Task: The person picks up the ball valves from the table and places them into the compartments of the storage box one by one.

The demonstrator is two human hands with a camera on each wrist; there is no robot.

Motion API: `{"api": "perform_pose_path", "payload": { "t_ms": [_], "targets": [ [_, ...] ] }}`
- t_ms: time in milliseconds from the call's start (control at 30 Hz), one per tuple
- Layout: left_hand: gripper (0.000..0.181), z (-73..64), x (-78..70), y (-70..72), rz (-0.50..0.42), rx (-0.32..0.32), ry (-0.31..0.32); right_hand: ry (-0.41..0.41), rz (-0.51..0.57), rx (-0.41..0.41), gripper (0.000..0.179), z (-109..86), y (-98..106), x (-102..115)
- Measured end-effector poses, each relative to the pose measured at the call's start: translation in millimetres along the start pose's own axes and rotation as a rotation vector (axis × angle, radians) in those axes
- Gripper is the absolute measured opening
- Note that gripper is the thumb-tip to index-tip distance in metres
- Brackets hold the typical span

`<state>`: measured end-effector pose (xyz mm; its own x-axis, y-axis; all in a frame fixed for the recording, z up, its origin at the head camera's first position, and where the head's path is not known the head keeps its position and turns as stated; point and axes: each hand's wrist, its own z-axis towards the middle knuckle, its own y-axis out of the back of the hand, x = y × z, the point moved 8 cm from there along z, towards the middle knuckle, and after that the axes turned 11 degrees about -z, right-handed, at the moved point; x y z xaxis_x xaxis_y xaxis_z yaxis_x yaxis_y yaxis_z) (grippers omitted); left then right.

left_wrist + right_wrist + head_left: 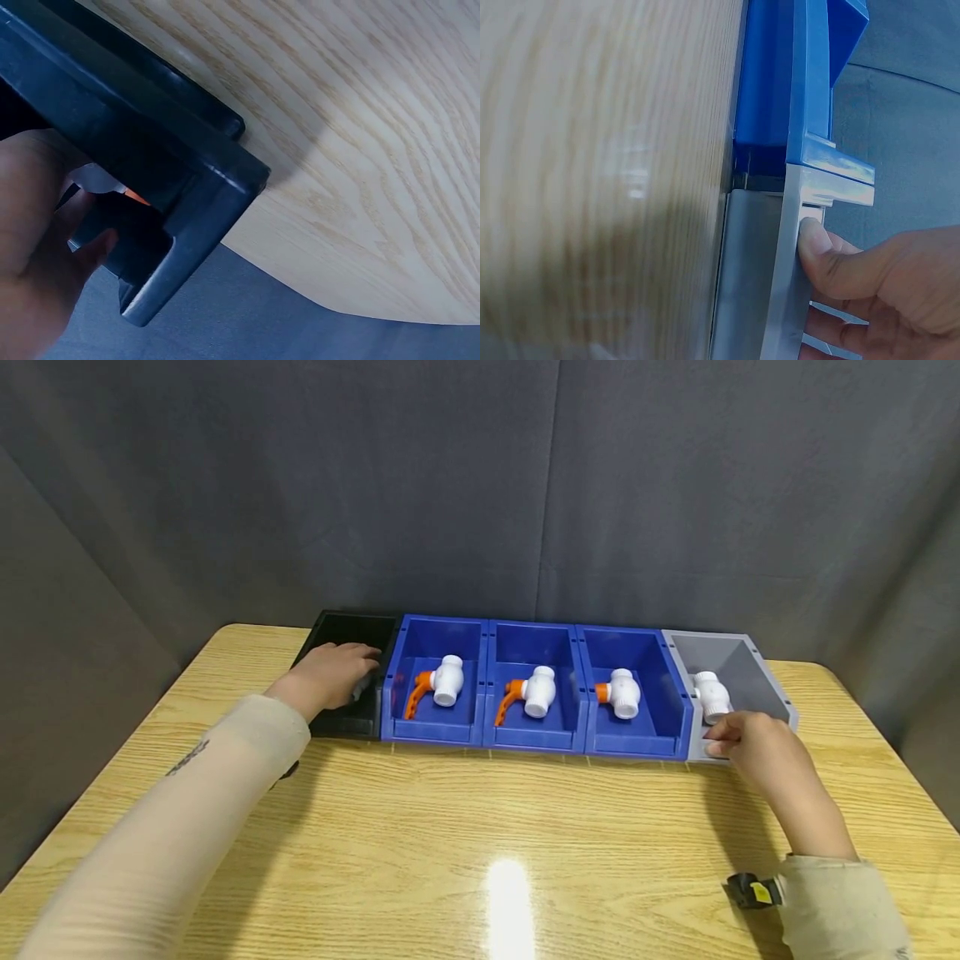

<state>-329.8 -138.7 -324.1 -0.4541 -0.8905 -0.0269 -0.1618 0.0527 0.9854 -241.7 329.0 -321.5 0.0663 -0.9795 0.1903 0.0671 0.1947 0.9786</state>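
My left hand reaches into the black bin, its fingers stretched over a partly hidden whitish piece with a bit of orange beside it. In the left wrist view the thumb stands apart from this piece. At the other end of the row, my right hand is over the front of the grey bin, thumb at the front lip and fingers loosely bent behind it. A white valve body lies in that bin, right by those fingers, with no orange handle showing.
Between the end bins stand three blue bins. Two hold white ball valves with long orange handles; the third holds a white valve with a short orange part. The row sits on a wooden table before a grey curtain.
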Motion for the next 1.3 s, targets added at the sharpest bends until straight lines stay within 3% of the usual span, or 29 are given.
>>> {"api": "perform_pose_path", "payload": {
  "t_ms": [167, 267, 433, 667, 967, 1300],
  "targets": [
    [0.051, 0.2, 2.2, -5.0, 0.004, 0.038, 0.048, -0.005, -0.001, 0.01, 0.004, -0.8, -1.8, -0.9],
    [0.052, -2.1, 1.9, -2.1, 0.032, 0.018, 0.089, -0.014, -0.002, 0.018, 0.004, -0.6, -3.2, -0.8],
    [0.046, -12.0, -4.3, 10.5, 0.047, -0.122, 0.132, -0.018, -0.003, 0.029, 0.004, 1.0, -5.2, 0.6],
    [0.035, -32.2, -17.9, 22.4, -0.012, -0.302, 0.133, -0.02, -0.002, 0.032, 0.005, 3.7, -7.4, 3.1],
    [0.029, -55.2, -27.4, 28.9, -0.089, -0.444, 0.161, 0.009, -0.02, 0.025, 0.006, 7.0, -4.6, 5.6],
    [0.034, -78.1, -36.4, 49.4, -0.227, -0.533, 0.215, 0.058, -0.004, 0.075, 0.008, 10.3, -3.4, 0.8]
  ]
}}
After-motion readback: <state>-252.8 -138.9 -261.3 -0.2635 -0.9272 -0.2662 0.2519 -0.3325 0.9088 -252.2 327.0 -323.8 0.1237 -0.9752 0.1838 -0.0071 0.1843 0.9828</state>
